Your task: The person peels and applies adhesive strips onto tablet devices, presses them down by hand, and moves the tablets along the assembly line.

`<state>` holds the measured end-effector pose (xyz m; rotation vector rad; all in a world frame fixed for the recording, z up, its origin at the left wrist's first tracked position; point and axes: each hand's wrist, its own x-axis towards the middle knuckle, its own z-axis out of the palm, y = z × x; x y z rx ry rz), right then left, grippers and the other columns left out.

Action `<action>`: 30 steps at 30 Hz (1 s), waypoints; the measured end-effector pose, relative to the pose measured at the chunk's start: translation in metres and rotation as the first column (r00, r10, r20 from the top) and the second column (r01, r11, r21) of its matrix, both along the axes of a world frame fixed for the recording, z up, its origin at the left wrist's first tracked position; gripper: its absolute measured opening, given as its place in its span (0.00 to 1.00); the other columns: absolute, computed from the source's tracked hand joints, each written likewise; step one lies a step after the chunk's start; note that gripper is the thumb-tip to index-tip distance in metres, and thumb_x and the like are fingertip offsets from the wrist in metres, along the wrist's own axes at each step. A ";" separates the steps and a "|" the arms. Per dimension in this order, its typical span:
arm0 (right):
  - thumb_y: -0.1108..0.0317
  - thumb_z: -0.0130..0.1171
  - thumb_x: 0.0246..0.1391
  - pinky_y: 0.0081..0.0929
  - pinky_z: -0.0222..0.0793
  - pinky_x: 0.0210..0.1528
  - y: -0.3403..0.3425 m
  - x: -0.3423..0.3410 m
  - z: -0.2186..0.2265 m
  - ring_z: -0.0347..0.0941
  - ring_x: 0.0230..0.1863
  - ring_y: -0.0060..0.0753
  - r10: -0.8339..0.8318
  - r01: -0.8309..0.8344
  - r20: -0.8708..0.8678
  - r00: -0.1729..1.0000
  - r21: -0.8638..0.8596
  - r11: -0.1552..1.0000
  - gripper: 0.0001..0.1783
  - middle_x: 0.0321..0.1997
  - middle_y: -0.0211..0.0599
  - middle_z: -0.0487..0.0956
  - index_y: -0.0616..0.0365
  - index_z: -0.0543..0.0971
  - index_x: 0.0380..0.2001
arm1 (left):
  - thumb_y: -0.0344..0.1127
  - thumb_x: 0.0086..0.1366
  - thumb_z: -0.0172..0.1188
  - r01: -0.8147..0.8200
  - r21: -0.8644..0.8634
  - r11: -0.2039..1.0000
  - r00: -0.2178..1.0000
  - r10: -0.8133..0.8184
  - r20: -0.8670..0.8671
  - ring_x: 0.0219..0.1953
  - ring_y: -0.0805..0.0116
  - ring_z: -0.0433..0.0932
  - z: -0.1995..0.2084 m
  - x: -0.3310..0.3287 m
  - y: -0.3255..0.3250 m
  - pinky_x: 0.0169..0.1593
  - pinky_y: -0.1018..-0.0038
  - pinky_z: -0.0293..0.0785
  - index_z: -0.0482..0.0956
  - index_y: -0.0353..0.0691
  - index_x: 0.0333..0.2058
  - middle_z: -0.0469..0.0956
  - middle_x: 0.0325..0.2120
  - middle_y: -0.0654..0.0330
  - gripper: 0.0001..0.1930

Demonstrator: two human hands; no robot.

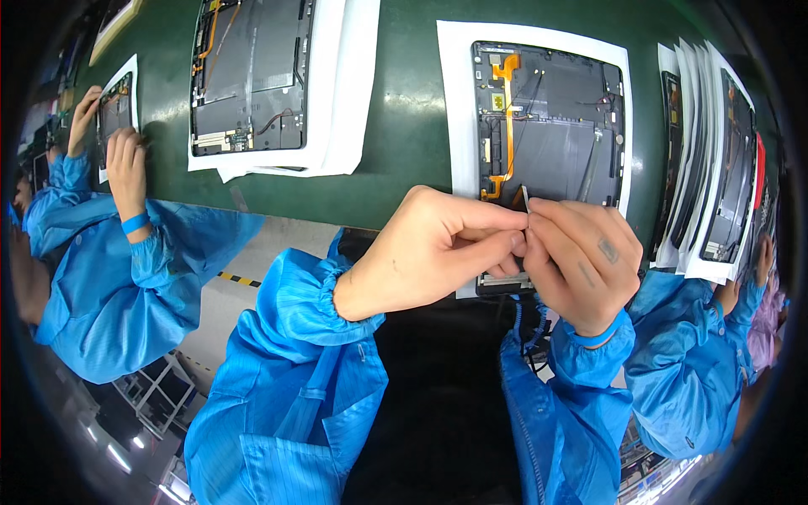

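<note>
Head view — hands (412,251) (587,263) meet at thin strip (526,199).

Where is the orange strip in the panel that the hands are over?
In the head view, right of centre: the orange strip runs down the left side of the dark panel, ending just above the left hand.

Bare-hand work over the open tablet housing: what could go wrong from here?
1. Drop: the thin strip sits at the meeting fingertips of the left hand and right hand, over the tablet housing; if it slips, it could land inside.
2. Snag: the orange flex cable ends close to the left fingers in this view; they might catch it.
3. Shift: the housing lies on a white sheet; a bump might slide both.
</note>
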<state>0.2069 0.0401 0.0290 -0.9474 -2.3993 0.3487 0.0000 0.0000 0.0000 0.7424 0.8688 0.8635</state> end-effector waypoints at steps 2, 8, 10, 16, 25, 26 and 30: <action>0.75 0.75 0.36 0.28 0.72 0.27 -0.001 -0.003 0.002 0.84 0.35 0.39 -0.007 0.009 -0.026 1.000 0.072 0.997 0.14 0.38 0.39 0.87 0.61 0.86 0.32 | 0.20 0.71 0.59 0.010 0.047 0.999 0.999 -0.008 -0.043 0.39 0.66 0.88 0.002 0.000 -0.001 0.43 0.72 0.86 0.83 0.27 0.52 0.87 0.40 0.48 0.13; 0.82 0.66 0.40 0.31 0.79 0.35 -0.003 -0.007 -0.004 0.86 0.34 0.40 -0.086 0.036 -0.181 0.980 -0.263 0.964 0.09 0.36 0.41 0.87 0.64 0.83 0.30 | 0.20 0.70 0.59 0.050 0.061 0.997 0.987 -0.039 -0.157 0.38 0.68 0.88 0.002 -0.005 -0.013 0.42 0.74 0.85 0.84 0.27 0.49 0.87 0.37 0.50 0.11; 0.82 0.66 0.42 0.31 0.80 0.38 -0.008 -0.013 -0.008 0.86 0.34 0.41 -0.183 0.137 -0.144 0.972 -0.280 0.950 0.08 0.36 0.42 0.87 0.64 0.83 0.30 | 0.20 0.70 0.60 0.055 0.061 0.997 0.983 -0.043 -0.180 0.38 0.68 0.88 0.001 -0.009 -0.015 0.42 0.74 0.85 0.84 0.27 0.49 0.88 0.36 0.50 0.11; 0.83 0.64 0.48 0.20 0.72 0.34 -0.021 0.044 0.014 0.82 0.36 0.28 -0.483 0.453 -0.108 0.869 -0.221 0.864 0.07 0.38 0.39 0.88 0.65 0.83 0.33 | 0.21 0.70 0.62 0.011 0.058 0.998 0.977 0.002 -0.215 0.35 0.68 0.88 -0.004 -0.012 -0.015 0.40 0.73 0.85 0.85 0.28 0.48 0.88 0.34 0.50 0.10; 0.86 0.63 0.48 0.28 0.78 0.39 -0.061 0.107 0.072 0.85 0.38 0.39 -0.450 0.577 0.362 0.816 -0.533 0.619 0.10 0.42 0.46 0.86 0.66 0.84 0.36 | 0.23 0.69 0.65 0.122 0.069 0.990 0.950 -0.097 -0.297 0.28 0.75 0.85 0.024 -0.006 0.016 0.30 0.80 0.81 0.84 0.27 0.38 0.85 0.25 0.57 0.04; 0.85 0.65 0.47 0.30 0.79 0.41 -0.055 0.090 0.064 0.85 0.40 0.40 -0.399 0.471 0.250 0.882 -0.476 0.743 0.12 0.44 0.46 0.86 0.65 0.84 0.38 | 0.24 0.68 0.65 0.131 0.061 0.990 0.947 -0.106 -0.304 0.26 0.77 0.83 0.027 -0.006 0.017 0.28 0.81 0.79 0.83 0.28 0.37 0.84 0.24 0.58 0.04; 0.79 0.69 0.45 0.31 0.81 0.42 -0.013 0.013 0.029 0.85 0.45 0.42 -0.188 0.194 0.051 0.981 -0.351 0.916 0.16 0.49 0.41 0.84 0.60 0.84 0.40 | 0.26 0.68 0.67 0.156 0.059 0.986 0.937 -0.129 -0.324 0.21 0.83 0.77 0.025 -0.004 0.025 0.22 0.84 0.70 0.81 0.31 0.34 0.81 0.21 0.64 0.05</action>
